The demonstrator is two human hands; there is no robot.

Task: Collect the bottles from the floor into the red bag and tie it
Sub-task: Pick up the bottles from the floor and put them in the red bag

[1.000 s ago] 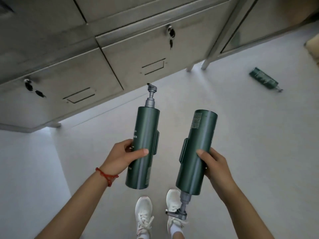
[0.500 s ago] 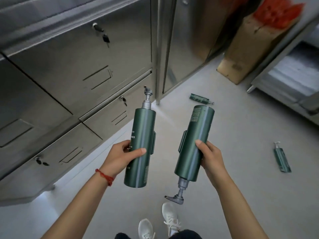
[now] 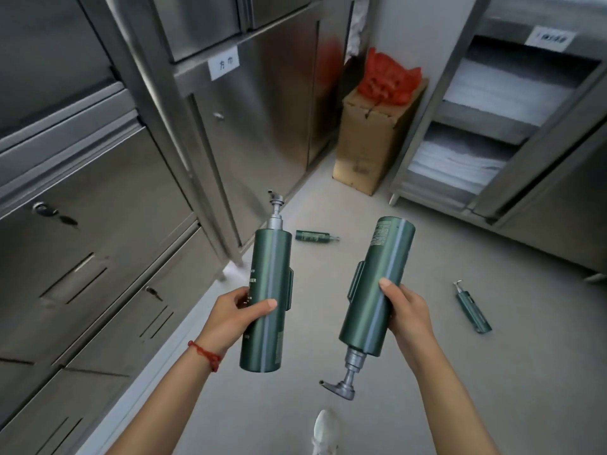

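Left hand [image 3: 235, 318] clamped on upright bottle [image 3: 267, 298]; right hand [image 3: 405, 311] clamped on inverted bottle [image 3: 377, 285]. Red bag [image 3: 389, 81] far, ahead-right, nearer right hand.

The left hand [image 3: 235, 318] is gripping a tall dark-green metallic pump bottle [image 3: 267, 297] upright, while the right hand [image 3: 409, 310] is holding a matching green pump bottle [image 3: 377, 284] inverted — pump pointing down. Two smaller green bottles are lying on the pale grey floor [image 3: 427, 372] — one [image 3: 313, 237] near the stainless-steel cabinets [image 3: 98, 224], another [image 3: 473, 310] to the right. A crumpled red plastic bag [image 3: 387, 78] is sitting atop a brown cardboard box [image 3: 371, 142].
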